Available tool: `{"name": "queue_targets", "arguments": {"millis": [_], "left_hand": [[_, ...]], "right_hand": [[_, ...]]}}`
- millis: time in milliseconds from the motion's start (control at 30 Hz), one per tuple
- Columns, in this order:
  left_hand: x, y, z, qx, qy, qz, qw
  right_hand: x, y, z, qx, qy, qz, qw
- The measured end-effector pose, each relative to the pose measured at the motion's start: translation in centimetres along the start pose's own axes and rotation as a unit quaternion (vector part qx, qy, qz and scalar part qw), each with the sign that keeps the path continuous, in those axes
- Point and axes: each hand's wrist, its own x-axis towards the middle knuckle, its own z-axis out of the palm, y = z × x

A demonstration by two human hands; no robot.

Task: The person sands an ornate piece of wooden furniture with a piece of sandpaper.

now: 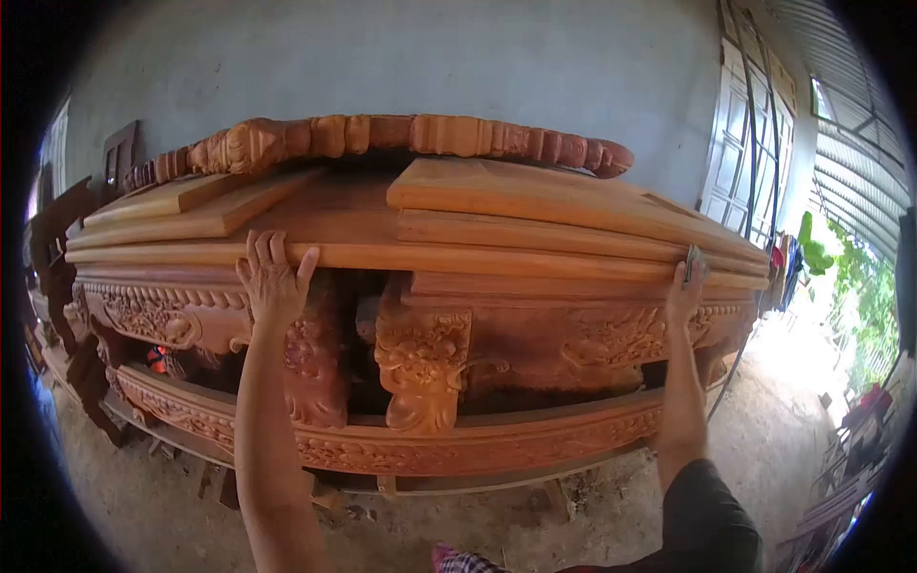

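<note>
My left hand rests on the front edge of a long wooden board, its fingers spread over the rim and the thumb apart. To the right, my right hand is closed on a small grey piece of sandpaper, pressed against the moulded edge of the stacked boards. The sandpaper is mostly covered by the fingers, so its full shape is hidden. Beneath the boards stands a carved wooden furniture frame with floral reliefs and a carved leg panel.
A curved carved rail lies across the top at the back, against a pale wall. More boards are stacked at the left. A carved lower rail runs near the concrete floor. Dark wooden parts stand far left.
</note>
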Motion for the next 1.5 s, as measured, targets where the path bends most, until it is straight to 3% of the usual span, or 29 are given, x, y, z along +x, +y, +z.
{"name": "queue_targets", "arguments": {"millis": [67,100,200,233,267,333,367,433,467,533,667,800,867,933,967,1033,1100,1167,1233,1300,1333,1433,1500], "left_hand": [[-0.2,0.2,0.2,0.0,0.004,-0.01,1.0],[-0.2,0.2,0.2,0.002,0.003,-0.012,1.0],[-0.3,0.1,0.2,0.006,0.006,-0.01,1.0],[-0.2,-0.1,0.2,0.004,0.007,-0.002,1.0],[-0.1,-0.2,0.1,0.013,0.007,0.002,1.0],[-0.1,0.0,-0.1,-0.006,0.001,-0.001,1.0],[-0.2,0.0,-0.1,-0.003,0.0,0.0,1.0],[-0.1,-0.1,0.3,-0.014,-0.002,-0.012,1.0],[0.0,0.0,0.6,-0.018,-0.006,-0.009,1.0],[-0.1,-0.4,0.9,0.0,0.015,0.012,1.0],[-0.1,-1.2,1.8,-0.006,0.009,0.011,1.0],[-0.6,-0.1,0.9,0.007,-0.009,-0.017,1.0],[-1.5,2.4,0.7,0.009,0.015,-0.072,0.997],[-3.5,7.2,-1.0,-0.045,0.017,-0.1,0.994],[-4.6,9.9,-1.5,-0.045,0.006,-0.098,0.994],[-6.5,14.7,-0.7,-0.096,0.003,-0.094,0.991],[-8.1,18.2,2.0,-0.171,0.01,-0.094,0.981],[-8.6,20.2,2.7,-0.195,0.011,-0.092,0.976],[-8.5,21.3,2.8,-0.08,-0.041,-0.062,0.994],[-8.3,21.6,2.8,-0.106,-0.038,-0.075,0.991],[-8.0,21.6,2.4,-0.098,-0.052,-0.089,0.99],[-7.1,21.3,1.9,-0.108,-0.104,-0.105,0.983],[-7.6,20.2,4.2,-0.053,-0.026,-0.101,0.993]], "right_hand": [[-3.2,-6.9,1.2,0.056,0.034,-0.053,0.996],[-6.3,-10.5,2.4,0.014,0.018,-0.034,0.999],[-17.8,-22.5,5.0,0.175,-0.084,-0.219,0.956],[-21.2,-23.9,6.7,0.123,-0.109,-0.36,0.918],[-23.4,-27.5,5.7,0.12,-0.244,-0.365,0.891],[-25.3,-31.4,6.2,0.184,-0.221,-0.276,0.917],[-24.7,-31.4,5.9,0.187,-0.22,-0.273,0.917],[-22.5,-30.0,5.5,0.227,-0.311,-0.369,0.846],[-21.3,-28.1,5.5,0.223,-0.313,-0.365,0.848],[-17.7,-23.1,5.3,0.17,-0.31,-0.492,0.795],[-11.4,-12.3,0.9,0.09,-0.323,-0.485,0.808],[-6.7,-2.5,-4.9,-0.011,-0.286,-0.349,0.892],[-4.7,3.8,-7.1,-0.042,-0.224,-0.285,0.931],[-3.6,12.5,-8.3,-0.027,-0.152,-0.127,0.98],[-2.2,16.4,-9.1,-0.043,-0.173,0.035,0.983],[-1.5,17.9,-9.5,-0.057,-0.187,0.195,0.961],[-1.5,15.1,-9.2,0.111,-0.026,0.197,0.974],[-1.3,6.1,-7.3,0.088,0.054,-0.032,0.994],[-1.8,-5.2,-6.4,0.097,0.008,-0.118,0.988],[-4.8,-7.8,-1.1,-0.029,0.001,-0.2,0.979],[-5.3,-13.7,-1.5,-0.002,-0.06,-0.26,0.964],[-11.0,-21.8,3.1,0.089,-0.107,-0.366,0.92],[-13.2,-26.4,5.2,0.135,-0.13,-0.354,0.916]]}}
